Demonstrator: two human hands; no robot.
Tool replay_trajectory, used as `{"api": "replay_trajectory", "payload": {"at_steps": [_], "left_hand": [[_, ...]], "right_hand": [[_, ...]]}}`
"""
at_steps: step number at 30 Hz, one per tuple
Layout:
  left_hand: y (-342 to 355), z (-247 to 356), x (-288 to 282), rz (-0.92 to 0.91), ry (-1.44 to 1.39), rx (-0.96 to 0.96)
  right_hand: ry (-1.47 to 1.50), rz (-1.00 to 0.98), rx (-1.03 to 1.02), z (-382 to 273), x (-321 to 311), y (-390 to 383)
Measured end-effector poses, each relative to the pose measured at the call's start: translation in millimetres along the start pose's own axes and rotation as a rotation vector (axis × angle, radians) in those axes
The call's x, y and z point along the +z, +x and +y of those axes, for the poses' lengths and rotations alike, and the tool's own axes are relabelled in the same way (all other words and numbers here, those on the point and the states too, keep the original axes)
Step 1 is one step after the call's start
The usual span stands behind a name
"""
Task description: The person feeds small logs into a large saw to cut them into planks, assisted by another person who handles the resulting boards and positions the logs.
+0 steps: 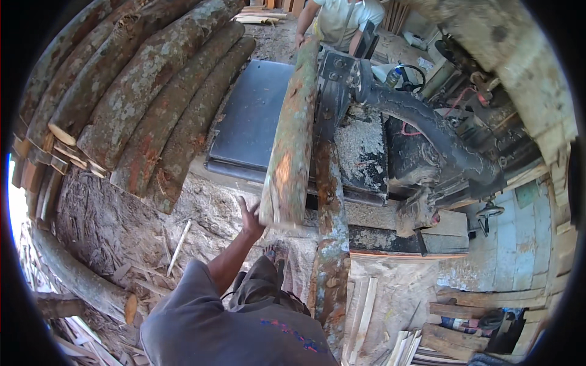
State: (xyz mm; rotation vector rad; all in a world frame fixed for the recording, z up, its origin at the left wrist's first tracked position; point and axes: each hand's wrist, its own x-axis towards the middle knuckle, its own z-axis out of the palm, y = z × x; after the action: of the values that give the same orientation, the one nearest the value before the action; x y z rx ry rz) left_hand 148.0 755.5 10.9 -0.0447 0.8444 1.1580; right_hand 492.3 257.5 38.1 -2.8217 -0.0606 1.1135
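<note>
A long bark-covered log (292,131) lies lengthwise on the dark metal saw table (250,116), its near end jutting past the table's edge toward me. My left hand (249,218) reaches up from the lower left, fingers spread, touching the left side of that near end. My right hand is out of sight. At the far end a person in a light shirt (339,18) stands with a hand (299,40) by the log.
A black saw machine (427,140) covered in sawdust stands right of the log. A mossy slab (329,256) runs beside my body. Stacked logs (140,91) fill the left. Cut planks (366,317) and offcuts lie at lower right, on sawdust-strewn ground.
</note>
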Motion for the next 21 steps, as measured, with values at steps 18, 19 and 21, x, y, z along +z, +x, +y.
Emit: {"api": "replay_trajectory", "payload": {"at_steps": [18, 19, 21], "left_hand": [[-128, -230, 0, -0.260, 0.182, -0.306], [-116, -214, 4, -0.244, 0.198, -0.225], [-75, -158, 21, -0.137, 0.733, 0.236]], "right_hand": [[-0.106, -0.105, -0.260, 21, -39, 78], [-0.117, -0.113, -0.257, 22, -37, 75], [-0.164, -0.141, -0.285, 8, -37, 69]]}}
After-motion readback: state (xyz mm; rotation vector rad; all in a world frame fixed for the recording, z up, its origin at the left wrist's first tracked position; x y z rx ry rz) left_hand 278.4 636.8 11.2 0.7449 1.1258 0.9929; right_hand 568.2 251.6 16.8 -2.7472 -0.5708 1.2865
